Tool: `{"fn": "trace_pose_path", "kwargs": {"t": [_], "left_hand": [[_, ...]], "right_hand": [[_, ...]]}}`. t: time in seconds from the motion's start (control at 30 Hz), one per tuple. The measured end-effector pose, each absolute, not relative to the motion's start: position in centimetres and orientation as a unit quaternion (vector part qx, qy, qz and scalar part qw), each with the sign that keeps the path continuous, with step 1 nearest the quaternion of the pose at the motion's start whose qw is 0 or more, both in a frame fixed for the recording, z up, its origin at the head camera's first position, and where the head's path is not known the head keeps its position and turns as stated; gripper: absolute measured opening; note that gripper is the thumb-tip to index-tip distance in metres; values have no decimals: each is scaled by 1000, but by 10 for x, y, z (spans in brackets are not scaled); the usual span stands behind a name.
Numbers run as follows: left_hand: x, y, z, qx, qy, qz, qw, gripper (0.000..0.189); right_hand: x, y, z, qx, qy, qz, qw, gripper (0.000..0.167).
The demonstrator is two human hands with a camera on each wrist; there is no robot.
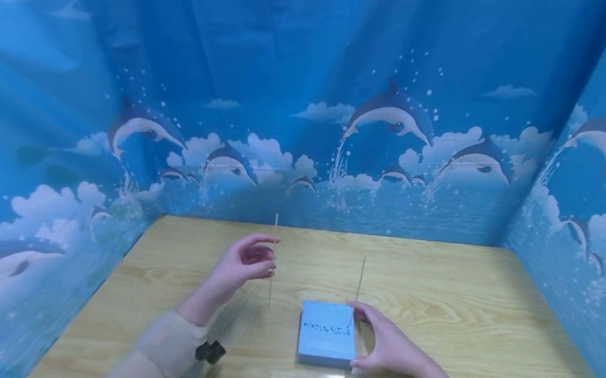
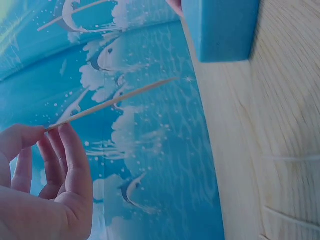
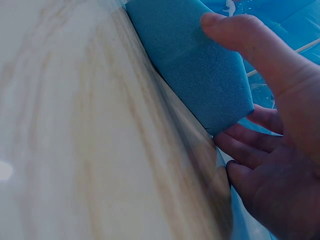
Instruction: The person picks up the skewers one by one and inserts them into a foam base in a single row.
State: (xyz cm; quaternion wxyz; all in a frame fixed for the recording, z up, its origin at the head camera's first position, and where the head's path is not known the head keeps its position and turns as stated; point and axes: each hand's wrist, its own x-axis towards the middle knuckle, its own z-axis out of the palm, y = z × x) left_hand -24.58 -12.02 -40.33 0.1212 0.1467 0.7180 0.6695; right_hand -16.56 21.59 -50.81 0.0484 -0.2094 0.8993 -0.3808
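Observation:
My left hand (image 1: 243, 262) pinches a thin wooden stick (image 1: 270, 289) between thumb and fingertips, above the table left of a foam block. The stick is upright in the head view; the left wrist view shows its pointed free end (image 2: 165, 81) touching nothing. The blue foam block (image 1: 323, 344) lies flat on the table, with a row of small dark marks across its top. With thumb at the near corner and fingers at the far one, my right hand (image 1: 389, 343) grips the block's right side. A second stick (image 1: 361, 277) stands up, slightly tilted, from near the block's right edge.
Several thin sticks (image 2: 292, 219) lie on the wood-grain table (image 1: 436, 287), partly hidden under my left forearm in the head view. A blue dolphin-print curtain (image 1: 290, 90) walls the table at the back and both sides.

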Motion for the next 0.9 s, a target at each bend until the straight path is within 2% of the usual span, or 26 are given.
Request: {"fn": "trace_pose_path", "kwargs": {"t": [0.9], "left_hand": [[-225,-54,-383,230,709,664,64,44]], "right_hand": [[-166,216,-507,-214,900,-378,44,113]]}}
